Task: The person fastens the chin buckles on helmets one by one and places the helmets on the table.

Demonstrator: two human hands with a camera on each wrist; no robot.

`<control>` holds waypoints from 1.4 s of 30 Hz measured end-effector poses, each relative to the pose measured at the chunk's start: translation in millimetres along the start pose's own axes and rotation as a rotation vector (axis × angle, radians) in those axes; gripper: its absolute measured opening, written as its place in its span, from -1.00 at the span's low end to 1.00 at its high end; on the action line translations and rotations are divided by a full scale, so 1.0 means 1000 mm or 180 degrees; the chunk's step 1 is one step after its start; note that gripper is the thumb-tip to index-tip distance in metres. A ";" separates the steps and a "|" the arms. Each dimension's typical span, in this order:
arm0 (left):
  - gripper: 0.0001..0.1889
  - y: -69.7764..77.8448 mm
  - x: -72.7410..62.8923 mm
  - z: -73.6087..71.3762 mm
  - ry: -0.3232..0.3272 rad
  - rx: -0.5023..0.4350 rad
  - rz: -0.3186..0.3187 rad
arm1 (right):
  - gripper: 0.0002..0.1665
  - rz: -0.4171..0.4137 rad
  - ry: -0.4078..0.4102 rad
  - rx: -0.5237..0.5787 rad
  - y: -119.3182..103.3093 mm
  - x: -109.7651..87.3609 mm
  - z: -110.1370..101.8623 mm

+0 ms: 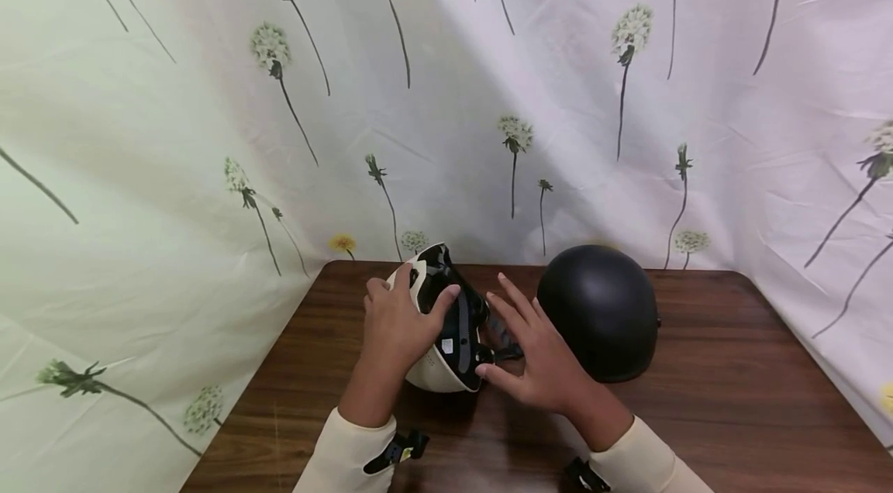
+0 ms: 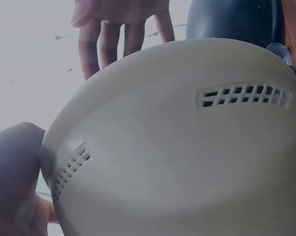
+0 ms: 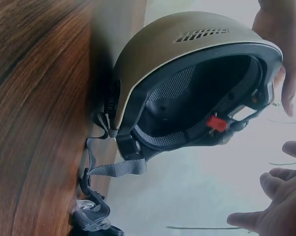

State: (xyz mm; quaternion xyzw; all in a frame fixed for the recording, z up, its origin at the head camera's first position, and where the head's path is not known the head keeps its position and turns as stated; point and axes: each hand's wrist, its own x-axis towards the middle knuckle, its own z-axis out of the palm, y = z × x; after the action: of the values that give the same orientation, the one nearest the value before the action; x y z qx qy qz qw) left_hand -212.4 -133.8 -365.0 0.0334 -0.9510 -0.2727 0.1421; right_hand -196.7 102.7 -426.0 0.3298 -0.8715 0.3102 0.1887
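On the table [image 1: 725, 377], the white helmet [image 1: 460, 346] is gripped by the left hand [image 1: 401, 321], and its hollow is turned toward the right hand [image 1: 543, 360], poised just beside it, fingers spread, nothing grasped.

Here we have a cream, rounded, hard-shelled helmet [image 1: 453, 330], tipped on its side under our left hand [image 1: 401, 318], which grips its rim! Its dark-lined opening faces our right hand [image 1: 540, 357], spread just beside it. We spot slotted vents [image 2: 246, 94] through the smooth shell, a red tab [image 3: 217, 123] inside, a white label [image 1: 447, 346], and a grey webbing strap [image 3: 121, 168] trailing out on our right hand's side.
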 end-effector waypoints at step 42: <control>0.05 -0.041 0.013 0.035 -0.0291 0.0450 0.0299 | -0.03 0.0450 0.0001 0.0392 0.007 -0.006 0.007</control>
State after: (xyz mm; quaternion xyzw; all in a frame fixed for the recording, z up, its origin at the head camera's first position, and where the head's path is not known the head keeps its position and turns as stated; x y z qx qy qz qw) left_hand -236.0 -152.4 -411.8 -0.0138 -0.9739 -0.1992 0.1084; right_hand -198.3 104.8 -437.3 0.2783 -0.8718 0.3758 0.1458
